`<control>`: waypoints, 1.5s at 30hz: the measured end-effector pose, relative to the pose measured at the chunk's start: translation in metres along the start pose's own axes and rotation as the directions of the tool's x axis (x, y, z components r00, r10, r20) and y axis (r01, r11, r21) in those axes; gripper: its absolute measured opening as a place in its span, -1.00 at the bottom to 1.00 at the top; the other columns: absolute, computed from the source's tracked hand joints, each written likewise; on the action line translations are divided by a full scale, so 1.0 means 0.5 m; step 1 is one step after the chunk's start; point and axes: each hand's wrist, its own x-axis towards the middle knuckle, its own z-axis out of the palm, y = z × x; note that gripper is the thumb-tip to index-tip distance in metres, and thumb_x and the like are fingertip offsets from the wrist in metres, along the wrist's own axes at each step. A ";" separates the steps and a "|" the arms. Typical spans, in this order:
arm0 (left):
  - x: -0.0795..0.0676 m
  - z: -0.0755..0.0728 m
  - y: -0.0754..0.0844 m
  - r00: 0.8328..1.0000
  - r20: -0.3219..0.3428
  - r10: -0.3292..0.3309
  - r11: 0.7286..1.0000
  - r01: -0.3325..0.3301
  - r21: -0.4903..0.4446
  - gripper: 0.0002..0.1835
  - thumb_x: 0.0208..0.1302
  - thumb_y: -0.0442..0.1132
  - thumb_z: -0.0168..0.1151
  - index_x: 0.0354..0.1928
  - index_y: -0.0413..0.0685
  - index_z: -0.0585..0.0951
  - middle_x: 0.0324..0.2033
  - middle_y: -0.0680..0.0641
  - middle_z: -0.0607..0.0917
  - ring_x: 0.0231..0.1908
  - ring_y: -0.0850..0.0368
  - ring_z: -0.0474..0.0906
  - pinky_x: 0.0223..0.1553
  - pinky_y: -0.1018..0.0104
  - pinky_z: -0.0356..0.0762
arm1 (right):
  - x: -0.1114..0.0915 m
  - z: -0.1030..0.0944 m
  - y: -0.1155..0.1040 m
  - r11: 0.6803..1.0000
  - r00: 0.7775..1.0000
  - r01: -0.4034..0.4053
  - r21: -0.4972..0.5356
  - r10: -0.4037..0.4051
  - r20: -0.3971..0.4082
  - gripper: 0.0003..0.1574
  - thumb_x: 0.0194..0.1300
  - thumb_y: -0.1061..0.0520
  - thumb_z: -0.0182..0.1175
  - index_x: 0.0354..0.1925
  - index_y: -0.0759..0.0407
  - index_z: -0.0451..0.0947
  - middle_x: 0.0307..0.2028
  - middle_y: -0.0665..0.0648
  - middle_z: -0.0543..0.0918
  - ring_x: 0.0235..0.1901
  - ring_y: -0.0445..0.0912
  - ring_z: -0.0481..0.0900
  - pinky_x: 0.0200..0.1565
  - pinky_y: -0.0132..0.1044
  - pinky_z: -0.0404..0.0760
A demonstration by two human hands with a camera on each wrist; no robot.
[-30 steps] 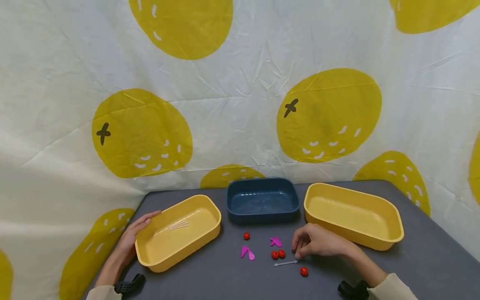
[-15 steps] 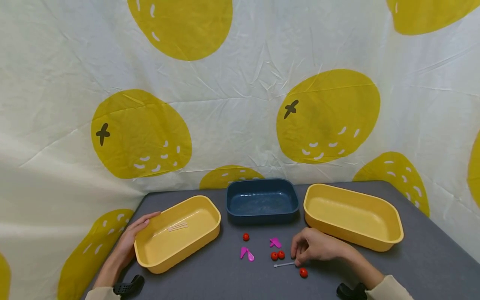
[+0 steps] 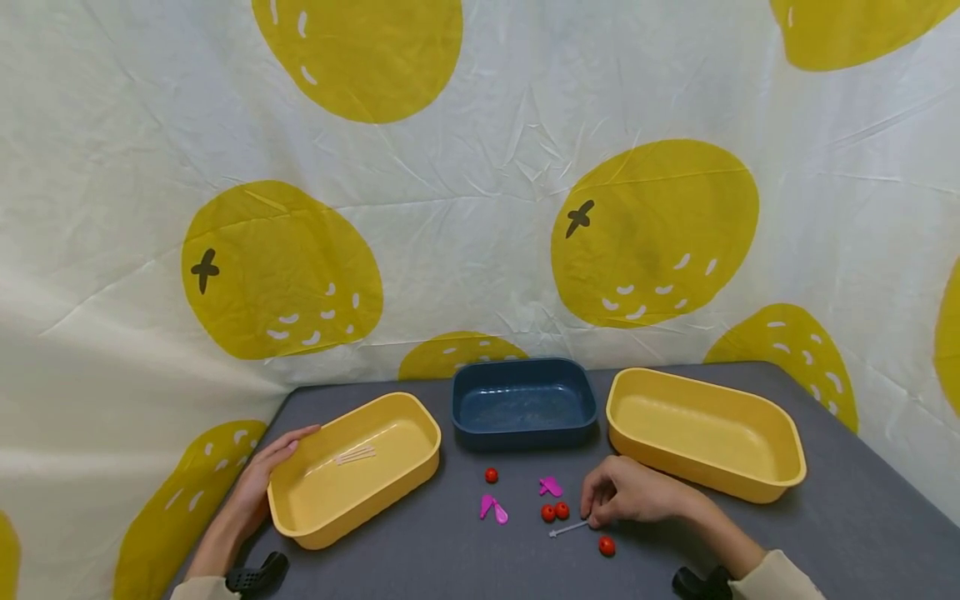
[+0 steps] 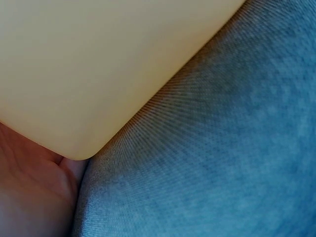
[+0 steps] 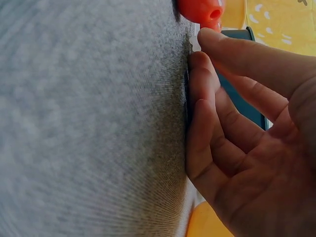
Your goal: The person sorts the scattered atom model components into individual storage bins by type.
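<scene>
My right hand (image 3: 630, 492) pinches one end of a thin light-grey rod (image 3: 568, 529) with flared ends, low over the table. In the right wrist view, thumb and index fingertips meet at a small whitish end of the rod (image 5: 195, 44), beside a red bead (image 5: 200, 11) with a hole. Two red beads (image 3: 555, 512) sit left of the hand, and another bead (image 3: 607, 546) lies nearer the front. My left hand (image 3: 258, 479) rests along the left side of a yellow tray (image 3: 352, 500), its fingers extended at the rim. Several pale sticks (image 3: 354, 455) lie inside that tray.
A dark blue tray (image 3: 525, 438) stands at the back middle, with a second yellow tray (image 3: 705, 468) to its right. Pink plastic pieces (image 3: 551, 487) and a lone red bead (image 3: 491, 475) lie on the grey table (image 3: 450, 567). A patterned curtain (image 3: 465, 250) hangs behind.
My right hand has lowered slightly and taken the right end of the grey rod, which has swung a little in angle. The left hand stays at the yellow tray.
</scene>
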 end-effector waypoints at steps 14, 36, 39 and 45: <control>-0.001 0.002 0.000 1.000 -0.007 -0.001 1.000 0.001 0.011 -0.37 0.68 0.06 -0.15 0.59 -0.14 0.23 0.32 0.31 0.47 0.23 0.55 0.49 0.17 0.53 0.54 | 0.000 0.000 0.001 1.000 1.000 0.014 -0.018 -0.015 -0.004 -0.92 0.24 0.21 0.44 -0.31 0.22 0.75 -0.45 -0.06 0.72 -0.49 -0.35 0.53 -0.39 -0.44 0.59; -0.004 0.005 0.007 1.000 -0.019 -0.018 1.000 0.017 -0.009 -0.36 0.67 0.05 -0.13 0.58 -0.16 0.23 0.27 0.33 0.49 0.22 0.53 0.49 0.17 0.53 0.53 | -0.005 -0.011 0.007 0.991 0.996 0.094 0.090 -0.094 -0.001 -0.89 0.33 0.23 0.36 -0.24 0.30 0.73 -0.38 0.25 0.76 -0.44 -0.35 0.57 -0.36 -0.45 0.62; -0.004 0.006 0.008 1.000 -0.023 -0.021 1.000 0.020 -0.004 -0.36 0.67 0.06 -0.13 0.58 -0.16 0.23 0.29 0.31 0.49 0.21 0.53 0.49 0.17 0.53 0.53 | -0.005 -0.011 0.005 0.990 0.994 0.105 0.094 -0.105 -0.008 -0.88 0.33 0.23 0.36 -0.24 0.31 0.73 -0.38 0.28 0.76 -0.44 -0.35 0.57 -0.37 -0.44 0.63; -0.004 0.007 0.009 1.000 -0.022 -0.015 1.000 0.015 0.010 -0.36 0.66 0.07 -0.13 0.58 -0.15 0.24 0.31 0.29 0.48 0.21 0.53 0.49 0.17 0.54 0.53 | -0.006 -0.012 -0.002 0.990 0.994 0.103 0.093 -0.100 -0.035 -0.89 0.34 0.22 0.35 -0.22 0.27 0.73 -0.36 0.28 0.76 -0.43 -0.33 0.58 -0.38 -0.41 0.64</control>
